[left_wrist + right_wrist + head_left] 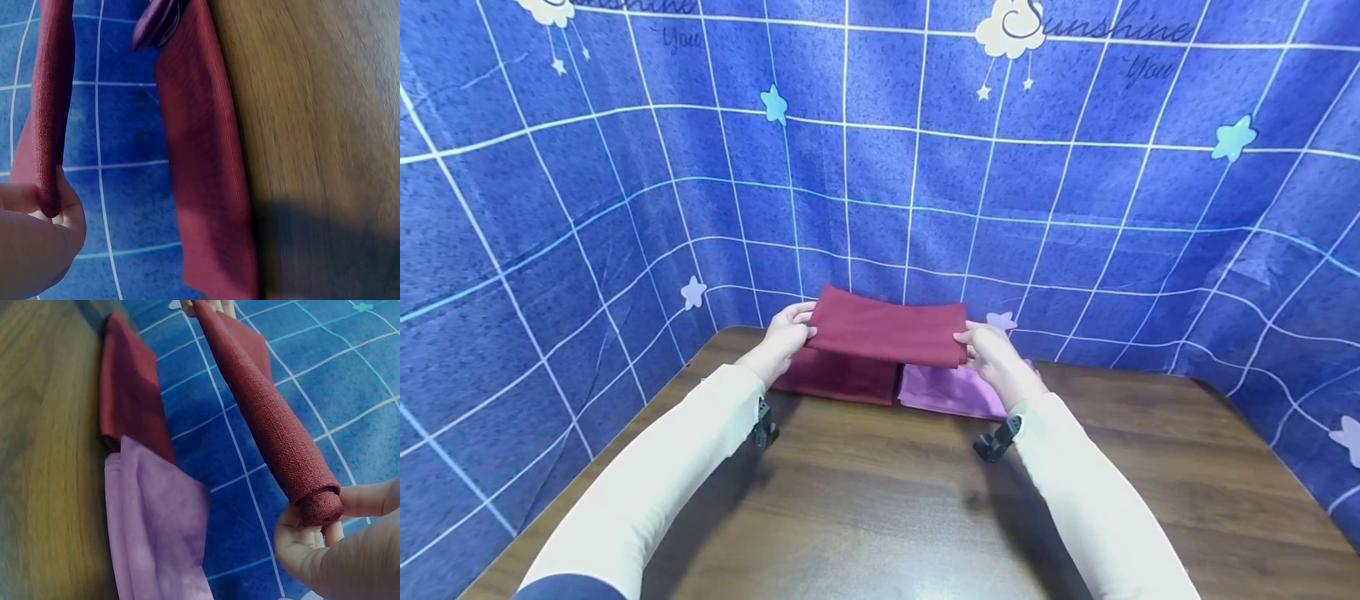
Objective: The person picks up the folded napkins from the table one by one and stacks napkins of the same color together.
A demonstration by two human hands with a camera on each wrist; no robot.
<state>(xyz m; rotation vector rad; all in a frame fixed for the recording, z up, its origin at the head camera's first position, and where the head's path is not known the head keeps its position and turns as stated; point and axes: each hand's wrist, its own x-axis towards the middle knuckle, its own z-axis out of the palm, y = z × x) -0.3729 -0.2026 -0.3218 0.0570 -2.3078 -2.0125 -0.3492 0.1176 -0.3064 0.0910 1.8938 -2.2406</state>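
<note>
A folded dark red cloth hangs in the air between both hands, above the far part of the table. My left hand pinches its left end, and my right hand grips the right end. In the right wrist view the folded layers of the cloth show at its end, between thumb and fingers. Below it on the table lies a second folded dark red cloth, partly hidden by the raised one. Beside that, to the right, is a folded purple cloth, partly covered by the right hand and forearm.
The brown wooden table reaches back to a blue curtain with white grid lines and stars, which rises behind and at both sides. A dark wrist camera sits on the right wrist, another camera on the left.
</note>
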